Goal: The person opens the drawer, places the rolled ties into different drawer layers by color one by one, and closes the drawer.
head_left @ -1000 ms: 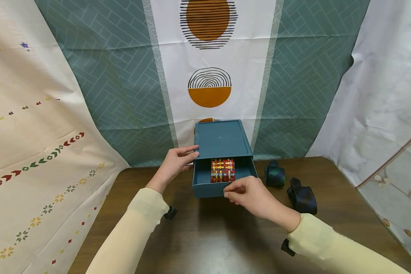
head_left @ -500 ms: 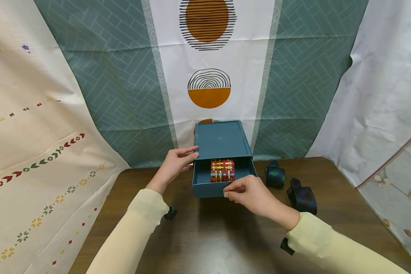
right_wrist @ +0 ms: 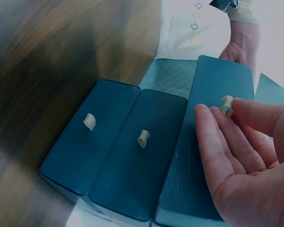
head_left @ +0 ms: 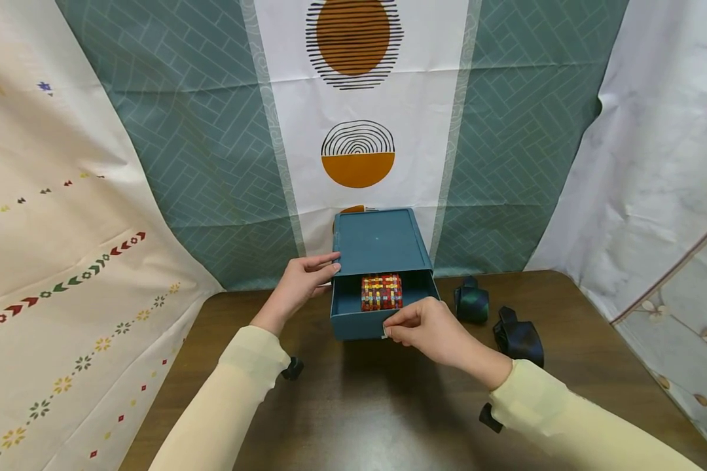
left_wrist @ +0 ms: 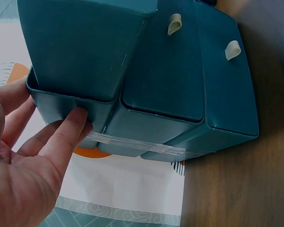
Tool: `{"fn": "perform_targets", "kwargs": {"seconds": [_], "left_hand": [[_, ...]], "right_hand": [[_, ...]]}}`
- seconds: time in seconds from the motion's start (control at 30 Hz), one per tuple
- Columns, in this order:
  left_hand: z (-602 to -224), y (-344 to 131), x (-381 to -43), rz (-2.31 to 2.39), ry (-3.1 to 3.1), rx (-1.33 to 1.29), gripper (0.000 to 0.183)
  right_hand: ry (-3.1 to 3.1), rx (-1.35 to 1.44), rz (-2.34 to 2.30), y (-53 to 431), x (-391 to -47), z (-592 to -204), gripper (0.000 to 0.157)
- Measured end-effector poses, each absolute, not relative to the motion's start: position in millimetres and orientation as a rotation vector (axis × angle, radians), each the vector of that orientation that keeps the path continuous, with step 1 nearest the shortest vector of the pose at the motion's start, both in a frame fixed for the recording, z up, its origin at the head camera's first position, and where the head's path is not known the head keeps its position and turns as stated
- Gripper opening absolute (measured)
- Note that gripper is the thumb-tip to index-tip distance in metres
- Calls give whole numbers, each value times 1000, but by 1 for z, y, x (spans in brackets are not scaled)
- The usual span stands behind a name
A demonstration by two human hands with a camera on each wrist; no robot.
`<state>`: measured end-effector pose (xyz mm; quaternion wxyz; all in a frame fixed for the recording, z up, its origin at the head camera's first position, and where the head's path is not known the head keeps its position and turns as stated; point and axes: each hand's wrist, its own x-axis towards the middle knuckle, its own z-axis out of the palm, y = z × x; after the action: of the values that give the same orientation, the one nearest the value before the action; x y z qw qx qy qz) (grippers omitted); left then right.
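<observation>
In the last second only little has changed. The top drawer (head_left: 356, 327) seems to stand slightly further inside the blue cabinet (head_left: 377, 242), for a narrower strip of its inside shows; the difference is small. As a judgement, this is slow handling of the drawer, which remains partly out.

Taking the cabinet as the centre of a clock in the head view, the right hand (head_left: 433, 330) is between four and five o'clock and pinches the pale loop (right_wrist: 227, 105) on the drawer front. The left hand (head_left: 300, 281), at nine o'clock, has its fingers loosely extended and touches the cabinet's side, probably to steady it.

Inside the drawer lies a red-and-yellow checked item (head_left: 381, 292); the cabinet top hides whatever is behind it. Below, two lower drawers (right_wrist: 132, 175) are pushed in, and clear tape (left_wrist: 132, 140) runs along the cabinet.

On the counter (head_left: 365, 418), a dark green roll (head_left: 472, 304) and a navy roll (head_left: 521, 341) lie near four o'clock, beside the drawer and not before it. The right hand covers part of the drawer front; nothing else visibly obstructs it.
</observation>
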<state>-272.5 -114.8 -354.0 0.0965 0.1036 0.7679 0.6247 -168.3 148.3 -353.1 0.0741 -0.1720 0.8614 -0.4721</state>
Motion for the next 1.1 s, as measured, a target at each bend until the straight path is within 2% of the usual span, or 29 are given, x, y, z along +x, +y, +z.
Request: {"fn": "perform_targets", "kwargs": {"seconds": [1.1], "left_hand": [[-355,-118,-275,1858,2255,340,42]], "right_hand": [[2633,-454,-1397,142,-193,-349,16]]}}
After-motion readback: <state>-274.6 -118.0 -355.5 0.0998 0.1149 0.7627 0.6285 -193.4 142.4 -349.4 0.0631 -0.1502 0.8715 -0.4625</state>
